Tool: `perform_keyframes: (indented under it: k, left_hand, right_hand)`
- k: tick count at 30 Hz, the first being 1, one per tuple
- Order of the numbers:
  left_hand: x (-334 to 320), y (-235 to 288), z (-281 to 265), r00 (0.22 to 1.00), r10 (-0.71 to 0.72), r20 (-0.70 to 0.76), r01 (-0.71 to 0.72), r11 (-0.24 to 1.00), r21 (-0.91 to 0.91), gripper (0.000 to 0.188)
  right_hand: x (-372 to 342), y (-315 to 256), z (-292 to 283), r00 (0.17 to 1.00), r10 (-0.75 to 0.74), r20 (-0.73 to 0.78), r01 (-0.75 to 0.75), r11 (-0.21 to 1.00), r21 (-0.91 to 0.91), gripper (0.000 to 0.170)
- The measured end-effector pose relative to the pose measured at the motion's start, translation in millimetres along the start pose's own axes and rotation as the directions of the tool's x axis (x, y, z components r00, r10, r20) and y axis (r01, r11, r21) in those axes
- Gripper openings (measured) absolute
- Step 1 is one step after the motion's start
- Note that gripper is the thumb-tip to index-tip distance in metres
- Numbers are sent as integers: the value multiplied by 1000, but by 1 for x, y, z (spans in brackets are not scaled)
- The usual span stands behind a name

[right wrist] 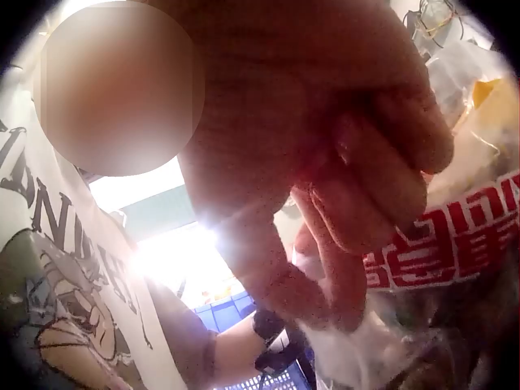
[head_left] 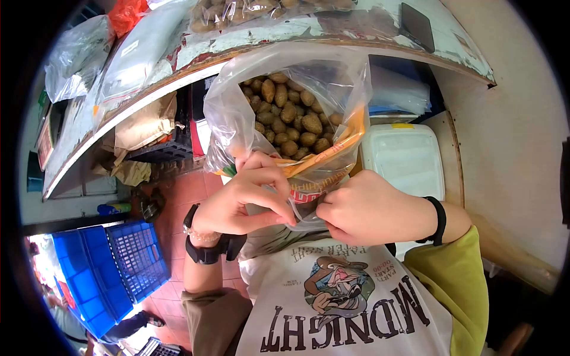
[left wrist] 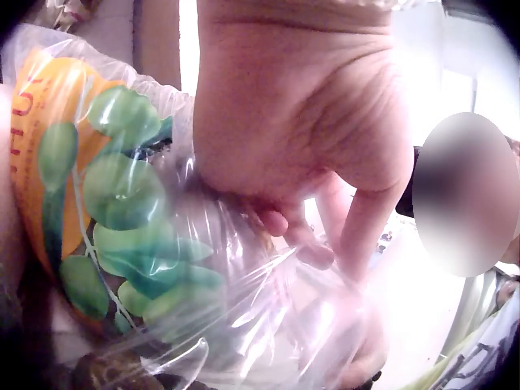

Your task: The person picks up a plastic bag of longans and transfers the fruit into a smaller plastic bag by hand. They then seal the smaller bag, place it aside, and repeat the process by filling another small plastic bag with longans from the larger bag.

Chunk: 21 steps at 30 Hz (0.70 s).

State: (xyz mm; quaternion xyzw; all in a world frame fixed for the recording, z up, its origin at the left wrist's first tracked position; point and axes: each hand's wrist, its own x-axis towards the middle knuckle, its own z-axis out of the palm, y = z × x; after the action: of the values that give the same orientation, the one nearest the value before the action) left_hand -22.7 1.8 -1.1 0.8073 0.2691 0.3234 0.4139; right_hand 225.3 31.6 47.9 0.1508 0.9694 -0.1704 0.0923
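Observation:
A clear plastic bag (head_left: 228,113) with an orange printed band stands open, full of brown oval fruits or nuts (head_left: 288,113). At its near edge the left hand (head_left: 246,199) pinches the plastic between thumb and fingertips. Just to the right, the right hand (head_left: 371,207) has its fingers curled on the same edge. Green leaf print (left wrist: 122,195) on the bag shows in the left wrist view, beside the left hand (left wrist: 301,122). The right wrist view has the right hand (right wrist: 325,162) pinching plastic next to red lettering (right wrist: 447,236).
Beyond the bag runs a worn shelf (head_left: 332,29) with another bag of brown fruits (head_left: 237,13) and a dark phone (head_left: 417,26). A white lidded box (head_left: 404,157) is at the right. Blue crates (head_left: 89,273) stand at the lower left on red floor tiles (head_left: 178,237).

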Motion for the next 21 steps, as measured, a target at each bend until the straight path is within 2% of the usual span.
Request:
perform_keyframes:
  k: [2,4,5,7,8,9,11,12,17,20,21]
  left_hand:
    - [1,2,-1,999,-24,23,24,1000,12,19]
    - [1,3,-1,999,-38,17,38,999,-2,19]
    - [1,4,-1,998,-53,13,53,998,-15,19]
    - [1,10,-2,997,-79,23,79,997,6,17]
    - [1,13,-2,994,-104,35,103,994,25,16]
    - [-1,14,-1,994,-103,35,102,994,27,16]
    - [-4,18,2,995,-81,57,73,988,133,14]
    - [-6,20,3,998,-50,36,45,992,116,13]
    - [-26,47,20,997,-68,24,62,979,193,10]
    - [-38,62,38,993,-79,-90,115,844,524,12]
    - [-41,65,43,992,-81,-92,117,843,526,12]
  right_hand:
    - [-1,3,5,1000,0,-26,0,1000,1,12]
    - [-2,6,7,982,76,-173,-66,996,62,10]
    - [-2,8,9,982,74,-172,-65,996,61,10]
    - [-2,12,12,877,192,-441,-112,973,201,11]
    - [-3,15,11,853,217,-475,-102,961,257,14]
    - [-3,16,12,852,216,-476,-101,961,256,14]
    - [-1,17,16,797,316,-514,-175,936,304,15]
    - [3,20,22,761,296,-577,-126,940,316,15]
    - [5,19,20,766,332,-550,-163,928,334,14]
    - [6,20,21,767,324,-554,-148,930,338,14]
    - [6,20,21,767,315,-559,-138,932,335,14]
